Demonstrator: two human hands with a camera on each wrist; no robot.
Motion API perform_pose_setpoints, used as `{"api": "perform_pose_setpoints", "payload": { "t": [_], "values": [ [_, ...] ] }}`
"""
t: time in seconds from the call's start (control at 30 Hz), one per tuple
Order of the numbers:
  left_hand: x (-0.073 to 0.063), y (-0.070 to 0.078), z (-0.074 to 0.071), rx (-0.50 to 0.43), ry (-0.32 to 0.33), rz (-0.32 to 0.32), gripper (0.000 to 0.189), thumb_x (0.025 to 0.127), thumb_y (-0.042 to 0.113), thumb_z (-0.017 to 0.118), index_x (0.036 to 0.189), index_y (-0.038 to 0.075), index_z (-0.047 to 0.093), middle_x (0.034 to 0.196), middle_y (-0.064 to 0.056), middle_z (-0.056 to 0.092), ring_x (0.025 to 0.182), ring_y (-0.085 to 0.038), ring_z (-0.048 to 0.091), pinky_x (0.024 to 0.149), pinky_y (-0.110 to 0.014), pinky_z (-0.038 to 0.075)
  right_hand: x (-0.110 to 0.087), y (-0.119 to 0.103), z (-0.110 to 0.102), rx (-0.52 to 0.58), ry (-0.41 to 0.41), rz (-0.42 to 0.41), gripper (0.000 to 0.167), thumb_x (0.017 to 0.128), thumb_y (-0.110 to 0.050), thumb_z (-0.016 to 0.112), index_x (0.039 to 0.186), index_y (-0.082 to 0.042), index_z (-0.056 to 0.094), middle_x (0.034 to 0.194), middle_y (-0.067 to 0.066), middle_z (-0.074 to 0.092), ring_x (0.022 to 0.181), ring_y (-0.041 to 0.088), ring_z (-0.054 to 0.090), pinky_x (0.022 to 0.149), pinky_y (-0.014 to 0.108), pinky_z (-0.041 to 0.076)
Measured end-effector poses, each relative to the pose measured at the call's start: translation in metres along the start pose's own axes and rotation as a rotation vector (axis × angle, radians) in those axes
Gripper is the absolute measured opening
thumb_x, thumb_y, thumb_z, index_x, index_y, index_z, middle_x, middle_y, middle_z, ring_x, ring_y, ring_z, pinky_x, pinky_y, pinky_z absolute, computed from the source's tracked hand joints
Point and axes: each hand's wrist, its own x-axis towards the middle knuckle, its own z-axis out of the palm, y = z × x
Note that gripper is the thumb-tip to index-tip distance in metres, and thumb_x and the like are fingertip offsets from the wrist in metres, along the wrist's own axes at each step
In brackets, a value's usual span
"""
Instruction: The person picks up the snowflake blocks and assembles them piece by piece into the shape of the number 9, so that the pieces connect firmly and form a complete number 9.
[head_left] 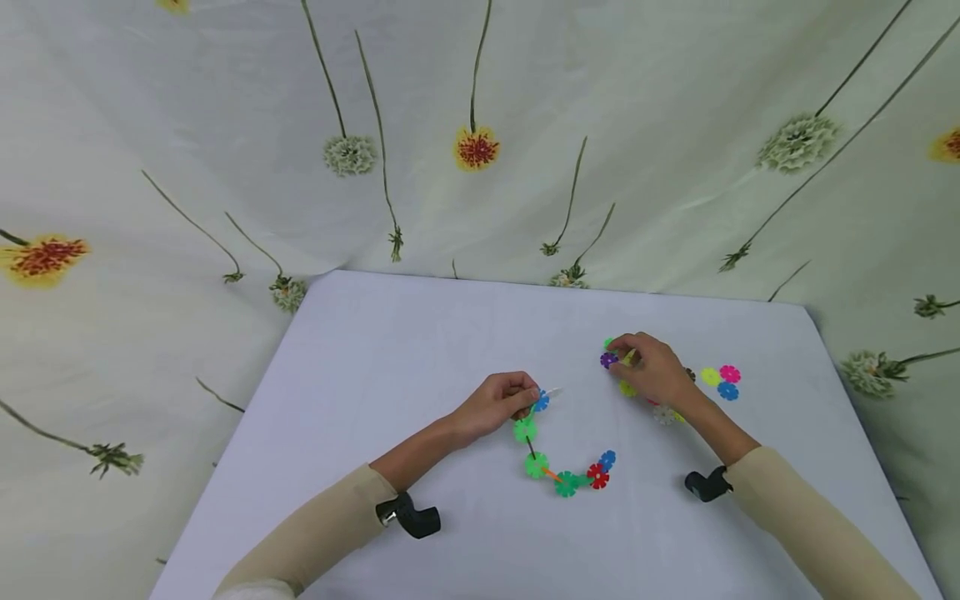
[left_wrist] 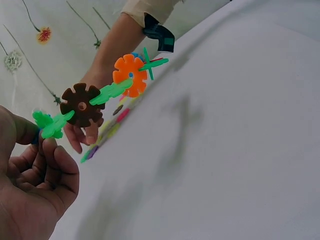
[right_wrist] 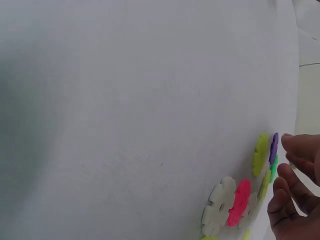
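My left hand (head_left: 504, 398) pinches one end of a chain of slotted flower-shaped plastic discs, near a blue disc (head_left: 542, 401). The chain hangs in a curve through green, brown and orange pieces to a red disc (head_left: 597, 476) and a blue one at its far end. In the left wrist view, a brown disc (left_wrist: 81, 105) and an orange disc (left_wrist: 129, 75) show face-on. Over the loose discs is my right hand (head_left: 651, 367), thumb and fingers apart beside a purple disc (right_wrist: 273, 148). Nothing shows between those fingers in the right wrist view.
Loose yellow, pink, white and green discs lie under and around the right hand on the white table (head_left: 390, 333). Farther right sit a pink disc (head_left: 730, 373), a yellow disc (head_left: 710, 377) and a blue disc (head_left: 727, 391). A flower-printed cloth (head_left: 420, 200) hangs behind the table.
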Motion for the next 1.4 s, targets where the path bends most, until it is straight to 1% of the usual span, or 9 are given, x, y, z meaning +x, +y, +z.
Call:
{"api": "perform_pose_setpoints", "payload": {
  "t": [0.13, 0.23, 0.37, 0.47, 0.63, 0.8, 0.93, 1.17, 1.4],
  "values": [
    [-0.001, -0.002, 0.0, -0.005, -0.001, -0.018, 0.022, 0.112, 0.019, 0.055, 0.112, -0.001, 0.064, 0.085, 0.002, 0.055, 0.081, -0.013, 0.051, 0.078, -0.027, 0.047, 0.008, 0.003, 0.003, -0.066, -0.036, -0.003, 0.03, 0.099, -0.018, 0.076, 0.126, -0.007, 0.074, 0.111, 0.014, 0.069, 0.094, 0.026, 0.063, 0.082, 0.037, 0.053],
    [-0.002, -0.002, 0.0, -0.014, -0.006, -0.029, 0.022, 0.112, 0.019, 0.055, 0.112, -0.001, 0.064, 0.085, 0.002, 0.055, 0.081, -0.013, 0.052, 0.078, -0.027, 0.047, 0.012, 0.004, 0.004, -0.105, -0.06, 0.004, 0.028, 0.098, -0.018, 0.076, 0.123, -0.006, 0.074, 0.115, 0.016, 0.069, 0.098, 0.028, 0.064, 0.087, 0.043, 0.056],
    [-0.003, -0.001, 0.0, -0.02, -0.012, -0.033, 0.022, 0.112, 0.019, 0.056, 0.112, -0.001, 0.064, 0.084, 0.002, 0.056, 0.081, -0.013, 0.052, 0.079, -0.027, 0.048, 0.016, 0.003, 0.003, -0.108, -0.068, -0.032, 0.025, 0.096, -0.014, 0.077, 0.117, -0.003, 0.07, 0.115, 0.017, 0.069, 0.107, 0.035, 0.063, 0.094, 0.052, 0.055],
    [-0.002, 0.0, 0.0, -0.019, -0.017, -0.032, 0.022, 0.112, 0.019, 0.056, 0.112, -0.001, 0.064, 0.084, 0.003, 0.056, 0.081, -0.013, 0.052, 0.079, -0.028, 0.048, 0.016, 0.001, 0.001, -0.102, -0.071, -0.061, 0.024, 0.096, -0.011, 0.077, 0.117, -0.005, 0.067, 0.112, 0.015, 0.073, 0.107, 0.033, 0.065, 0.095, 0.051, 0.056],
    [-0.003, 0.002, 0.0, -0.018, -0.017, -0.029, 0.022, 0.112, 0.018, 0.055, 0.111, -0.002, 0.064, 0.083, 0.003, 0.056, 0.08, -0.012, 0.052, 0.078, -0.026, 0.048, 0.012, -0.005, 0.001, -0.068, -0.034, -0.049, 0.02, 0.097, -0.007, 0.076, 0.117, -0.008, 0.071, 0.107, 0.013, 0.079, 0.099, 0.029, 0.072, 0.092, 0.05, 0.062],
    [-0.003, 0.001, 0.0, -0.028, -0.013, -0.023, 0.021, 0.112, 0.016, 0.054, 0.111, -0.002, 0.064, 0.083, 0.004, 0.056, 0.08, -0.011, 0.051, 0.077, -0.027, 0.047, 0.009, -0.006, 0.002, -0.038, 0.005, -0.04, 0.017, 0.099, -0.006, 0.074, 0.116, -0.007, 0.075, 0.11, 0.014, 0.08, 0.101, 0.032, 0.074, 0.094, 0.052, 0.062],
    [-0.004, 0.002, 0.0, -0.037, -0.016, -0.027, 0.021, 0.112, 0.017, 0.054, 0.111, -0.002, 0.063, 0.084, 0.004, 0.056, 0.08, -0.011, 0.052, 0.078, -0.027, 0.048, 0.005, -0.006, 0.004, 0.045, 0.008, -0.002, 0.017, 0.1, -0.008, 0.075, 0.117, -0.006, 0.076, 0.111, 0.015, 0.08, 0.102, 0.031, 0.075, 0.092, 0.049, 0.063],
    [-0.004, -0.002, -0.001, -0.041, -0.008, -0.036, 0.02, 0.112, 0.016, 0.055, 0.112, -0.001, 0.063, 0.085, 0.004, 0.057, 0.081, -0.011, 0.052, 0.077, -0.023, 0.048, -0.006, -0.013, 0.006, 0.243, -0.03, 0.079, 0.02, 0.1, -0.016, 0.076, 0.118, -0.009, 0.074, 0.111, 0.013, 0.078, 0.098, 0.024, 0.073, 0.081, 0.023, 0.059],
    [-0.003, -0.002, 0.0, -0.041, -0.001, -0.047, 0.019, 0.111, 0.015, 0.054, 0.112, -0.001, 0.064, 0.085, 0.004, 0.058, 0.081, -0.01, 0.052, 0.076, -0.022, 0.048, -0.018, -0.03, 0.007, 0.459, -0.109, 0.087, 0.026, 0.101, -0.02, 0.077, 0.123, -0.008, 0.073, 0.112, 0.015, 0.077, 0.093, 0.027, 0.077, 0.083, 0.026, 0.062]
  ]
}}
